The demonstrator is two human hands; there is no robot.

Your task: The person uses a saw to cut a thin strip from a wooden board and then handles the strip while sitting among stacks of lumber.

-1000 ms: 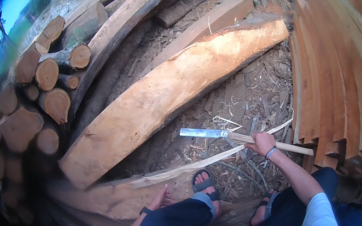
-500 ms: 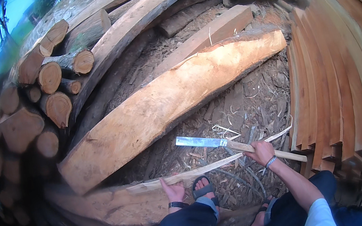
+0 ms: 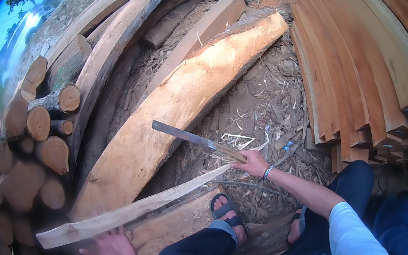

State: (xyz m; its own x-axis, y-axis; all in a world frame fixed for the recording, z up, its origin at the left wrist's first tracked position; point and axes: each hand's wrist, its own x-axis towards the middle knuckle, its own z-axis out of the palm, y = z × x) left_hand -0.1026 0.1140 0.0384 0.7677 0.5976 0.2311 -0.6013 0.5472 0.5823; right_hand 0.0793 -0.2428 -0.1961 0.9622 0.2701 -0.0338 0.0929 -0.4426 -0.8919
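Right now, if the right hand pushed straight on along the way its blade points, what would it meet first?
The right hand aims the long blade up-left at the big pale log; its tip already overlaps it, though depth is unclear.

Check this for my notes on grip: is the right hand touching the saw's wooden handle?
Touching. The head view shows the right hand closed around the wooden handle of the saw, fingers wrapped over it with no gap.
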